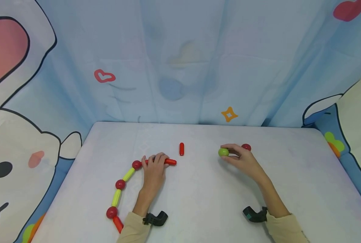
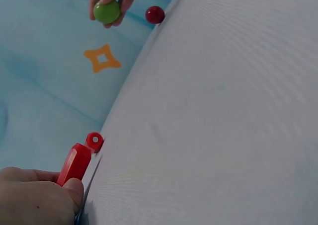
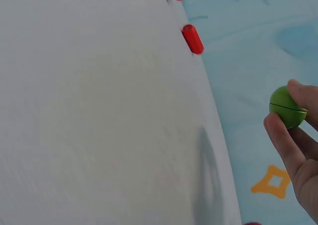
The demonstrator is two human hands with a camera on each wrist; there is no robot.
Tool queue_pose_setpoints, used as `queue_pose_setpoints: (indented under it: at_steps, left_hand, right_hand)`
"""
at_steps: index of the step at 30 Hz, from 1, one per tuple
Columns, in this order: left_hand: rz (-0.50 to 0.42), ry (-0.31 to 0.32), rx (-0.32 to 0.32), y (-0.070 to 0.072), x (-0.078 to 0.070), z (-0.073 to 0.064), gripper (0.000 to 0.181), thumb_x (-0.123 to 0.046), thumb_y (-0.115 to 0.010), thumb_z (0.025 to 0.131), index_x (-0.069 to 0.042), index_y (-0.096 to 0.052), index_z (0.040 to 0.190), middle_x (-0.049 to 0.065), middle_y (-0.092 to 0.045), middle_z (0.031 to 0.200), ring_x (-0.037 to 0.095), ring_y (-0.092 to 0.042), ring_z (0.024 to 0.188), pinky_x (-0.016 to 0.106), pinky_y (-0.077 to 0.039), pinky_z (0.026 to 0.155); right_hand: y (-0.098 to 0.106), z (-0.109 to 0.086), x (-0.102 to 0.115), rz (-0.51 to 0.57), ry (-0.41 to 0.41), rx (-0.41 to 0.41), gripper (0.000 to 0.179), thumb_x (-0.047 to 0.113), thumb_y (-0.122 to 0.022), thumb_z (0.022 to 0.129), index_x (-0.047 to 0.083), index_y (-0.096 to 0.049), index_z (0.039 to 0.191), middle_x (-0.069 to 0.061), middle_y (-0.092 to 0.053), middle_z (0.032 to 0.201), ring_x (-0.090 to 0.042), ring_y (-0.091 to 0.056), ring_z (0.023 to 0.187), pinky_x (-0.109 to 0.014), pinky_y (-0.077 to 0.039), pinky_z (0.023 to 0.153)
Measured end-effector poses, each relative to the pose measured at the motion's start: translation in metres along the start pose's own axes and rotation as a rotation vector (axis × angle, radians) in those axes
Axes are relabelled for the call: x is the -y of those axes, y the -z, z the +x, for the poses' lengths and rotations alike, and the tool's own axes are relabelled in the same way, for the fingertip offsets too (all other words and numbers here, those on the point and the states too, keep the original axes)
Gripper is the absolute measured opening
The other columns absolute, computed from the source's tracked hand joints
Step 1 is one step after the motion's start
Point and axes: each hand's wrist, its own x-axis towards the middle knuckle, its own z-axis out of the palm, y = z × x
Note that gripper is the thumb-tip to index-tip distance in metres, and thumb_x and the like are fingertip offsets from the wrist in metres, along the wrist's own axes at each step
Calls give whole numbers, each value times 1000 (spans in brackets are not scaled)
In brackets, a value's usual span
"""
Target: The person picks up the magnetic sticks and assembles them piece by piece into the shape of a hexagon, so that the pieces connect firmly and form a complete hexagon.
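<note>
My left hand (image 1: 154, 171) pinches a red faceted stick (image 2: 75, 164) between thumb and fingers; its end pokes out past the fingertips. Left of that hand, a curved row of red balls (image 1: 120, 184) and yellow-green sticks (image 1: 116, 198) runs toward the near edge, ending in another red stick (image 1: 118, 224). The hand hides part of the row's far end. Over the right part of the table, my right hand (image 1: 244, 161) holds a green ball (image 1: 223, 152) between thumb and fingertips. The right wrist view shows a thin groove round this ball.
A loose red stick (image 1: 181, 149) lies on the white table (image 1: 198, 195) between the hands, farther back. Behind the right hand sits a single red ball (image 1: 246, 146), partly covered. A light blue printed curtain (image 1: 180, 84) hangs along the table's far edge.
</note>
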Motion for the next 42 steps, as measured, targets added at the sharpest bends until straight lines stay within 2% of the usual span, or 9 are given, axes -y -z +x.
queue_pose_setpoints:
  at_steps: [6, 11, 16, 20, 25, 29, 35, 38, 42]
  left_hand:
    - [-26, -26, 38, -1, 0, 0, 30, -21, -67, 91, -20, -60, 121, 1, -59, 129, 27, -53, 117, 55, -31, 108]
    - [-44, -35, 30, -3, 0, 0, 31, -21, -67, 91, -19, -60, 121, 1, -59, 128, 26, -53, 117, 51, -33, 106]
    - [-70, -50, 31, -3, -1, 0, 32, -22, -69, 90, -20, -60, 120, 2, -59, 128, 25, -53, 117, 52, -34, 105]
    - [-74, -49, 52, -2, -1, -1, 33, -23, -69, 90, -20, -60, 121, 1, -59, 129, 25, -53, 118, 51, -33, 106]
    - [-85, -68, 45, -2, -2, -2, 32, -22, -69, 90, -20, -60, 121, 1, -59, 129, 24, -53, 118, 51, -34, 105]
    - [-81, -93, 54, -1, -5, -2, 31, -23, -69, 90, -22, -61, 120, 0, -60, 129, 23, -54, 117, 50, -35, 105]
    - [-107, -120, 46, 0, -8, -2, 31, -26, -69, 89, -24, -62, 120, -2, -61, 127, 22, -56, 116, 47, -37, 104]
    - [-129, -143, 25, 0, -10, -2, 31, -27, -69, 89, -24, -64, 119, -2, -63, 126, 21, -57, 115, 45, -39, 102]
    - [-135, -164, 11, 0, -12, -2, 30, -28, -69, 89, -24, -65, 118, -3, -64, 125, 20, -58, 114, 44, -41, 100]
  right_hand:
    - [-20, 0, 7, 80, 1, 37, 42, 12, -71, 88, 5, -58, 127, -16, -61, 124, -17, -62, 108, -11, -51, 85]
    - [-37, 0, 11, 83, 1, 95, 43, 6, -71, 86, 5, -58, 127, -15, -62, 125, -29, -62, 112, -20, -54, 89]
    - [-50, 0, 14, 69, 7, 134, 44, 3, -69, 86, 2, -57, 129, -16, -62, 126, -33, -61, 114, -30, -55, 92]
    - [-56, -1, 18, 72, -13, 147, 43, 3, -69, 87, 2, -57, 128, -15, -62, 126, -33, -61, 114, -33, -54, 93]
    - [-62, -2, 20, 76, -21, 163, 42, 6, -71, 86, 3, -58, 126, -15, -63, 123, -30, -64, 109, -30, -55, 91]
    - [-68, -2, 19, 140, -23, 183, 42, 6, -72, 85, 1, -57, 124, -19, -62, 121, -31, -66, 107, -25, -56, 88]
    - [-78, -1, 26, 198, -166, 208, 43, 21, -68, 90, 2, -54, 127, -17, -63, 121, -25, -66, 107, -24, -56, 88]
    - [-82, -1, 29, 276, -257, 231, 48, 29, -65, 93, 3, -50, 130, -18, -66, 122, -24, -68, 107, -26, -55, 91]
    - [-86, -2, 31, 361, -336, 239, 51, 31, -64, 93, 2, -48, 132, -19, -66, 123, -25, -69, 108, -30, -54, 94]
